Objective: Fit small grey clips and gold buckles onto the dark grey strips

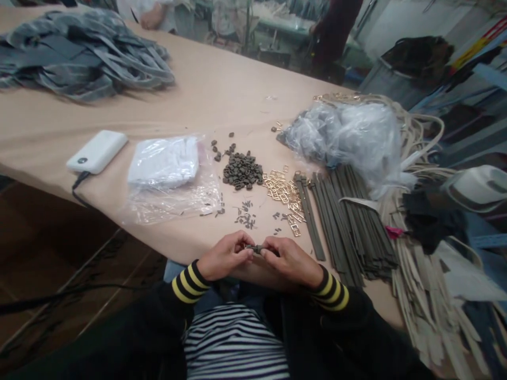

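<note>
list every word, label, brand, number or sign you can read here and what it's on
None: no text can be read anywhere in this view.
White device with a cable: a dark round mark, too small to make out.
Clear plastic bag: no readable print.
Small dark piece between left hand and right hand: no legible lettering.

The left hand (pixel 224 258) and right hand (pixel 295 261) face each other, near centre, thumbs (pixel 245 255) and bent fingers (pixel 240 237) pinched. The left forearm (pixel 162 311) and right forearm (pixel 356 316) slant inward from either side.
</note>
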Demonstrator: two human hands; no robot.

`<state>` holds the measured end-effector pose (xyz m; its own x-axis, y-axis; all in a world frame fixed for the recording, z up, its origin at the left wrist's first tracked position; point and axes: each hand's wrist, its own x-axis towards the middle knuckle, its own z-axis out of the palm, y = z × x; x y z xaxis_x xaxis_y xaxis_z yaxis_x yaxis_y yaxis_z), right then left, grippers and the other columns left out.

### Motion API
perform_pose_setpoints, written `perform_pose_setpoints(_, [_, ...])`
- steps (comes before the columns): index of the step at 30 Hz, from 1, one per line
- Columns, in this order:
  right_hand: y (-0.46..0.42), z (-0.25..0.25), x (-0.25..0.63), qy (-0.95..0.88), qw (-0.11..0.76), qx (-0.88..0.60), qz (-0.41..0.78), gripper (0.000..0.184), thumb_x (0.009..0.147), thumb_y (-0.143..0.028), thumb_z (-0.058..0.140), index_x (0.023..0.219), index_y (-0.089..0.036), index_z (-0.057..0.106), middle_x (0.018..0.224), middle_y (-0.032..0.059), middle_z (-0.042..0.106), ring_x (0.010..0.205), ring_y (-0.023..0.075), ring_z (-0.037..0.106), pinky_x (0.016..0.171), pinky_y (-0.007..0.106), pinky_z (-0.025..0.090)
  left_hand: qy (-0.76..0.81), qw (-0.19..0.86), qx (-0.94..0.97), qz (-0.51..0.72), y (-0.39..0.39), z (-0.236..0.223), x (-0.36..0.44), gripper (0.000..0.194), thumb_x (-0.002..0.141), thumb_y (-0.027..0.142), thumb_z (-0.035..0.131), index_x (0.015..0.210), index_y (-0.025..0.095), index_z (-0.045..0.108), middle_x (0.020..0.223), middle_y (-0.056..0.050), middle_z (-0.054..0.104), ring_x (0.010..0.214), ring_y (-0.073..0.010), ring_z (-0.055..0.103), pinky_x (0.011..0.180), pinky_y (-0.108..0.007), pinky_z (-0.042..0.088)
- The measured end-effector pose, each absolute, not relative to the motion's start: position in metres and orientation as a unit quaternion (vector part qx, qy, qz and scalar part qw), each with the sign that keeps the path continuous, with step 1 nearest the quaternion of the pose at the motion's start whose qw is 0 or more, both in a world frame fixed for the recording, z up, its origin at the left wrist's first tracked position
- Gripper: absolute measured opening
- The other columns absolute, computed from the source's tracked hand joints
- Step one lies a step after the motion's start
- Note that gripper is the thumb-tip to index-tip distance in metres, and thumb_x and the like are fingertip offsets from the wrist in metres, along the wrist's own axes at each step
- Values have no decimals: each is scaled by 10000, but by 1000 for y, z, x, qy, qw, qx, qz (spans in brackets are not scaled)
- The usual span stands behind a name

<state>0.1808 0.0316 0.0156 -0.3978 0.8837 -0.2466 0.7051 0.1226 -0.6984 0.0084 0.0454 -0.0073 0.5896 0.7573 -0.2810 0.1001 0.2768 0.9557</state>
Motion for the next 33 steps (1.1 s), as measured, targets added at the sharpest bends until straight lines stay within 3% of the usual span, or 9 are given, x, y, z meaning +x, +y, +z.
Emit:
perform_pose_setpoints(12, [40, 18, 195, -722, 81, -526, 441, 116, 755, -151, 445, 664, -139, 517, 517, -18, 521, 495, 85, 439, 485, 182, 294, 417, 635, 625, 180, 50, -8, 26, 77, 765, 215, 436, 778, 141, 455, 554, 24, 524, 530, -94, 516, 550, -238, 433])
perform_pose_setpoints(24, [41, 12, 201, -714, 125, -531, 439, 135, 726, -167, 465, 646, -119, 563, 536, -29, 456, 521, 81, 413, 496, 188, 286, 404, 698, 561, 187, 59, -13, 24, 125, 734, 247, 497, 765, 141, 441, 438, 66, 494, 395, -63, 479, 422, -166, 383])
perform_pose_setpoints(29, [40, 9, 202, -715, 125, -537, 430, 138, 726, -169, 460, 642, -119, 558, 541, -28, 458, 525, 81, 411, 498, 189, 284, 423, 627, 633, 165, 58, -11, 24, 106, 762, 246, 453, 797, 147, 467, 438, 73, 479, 347, -61, 432, 386, -168, 359])
perform_pose_setpoints(33, [40, 11, 205, -715, 135, -529, 437, 121, 714, -145, 461, 625, -123, 540, 528, -35, 445, 511, 74, 400, 489, 184, 277, 408, 482, 756, 172, 56, -7, 23, 110, 791, 221, 420, 816, 160, 509, 580, 24, 550, 502, -87, 507, 515, -197, 406])
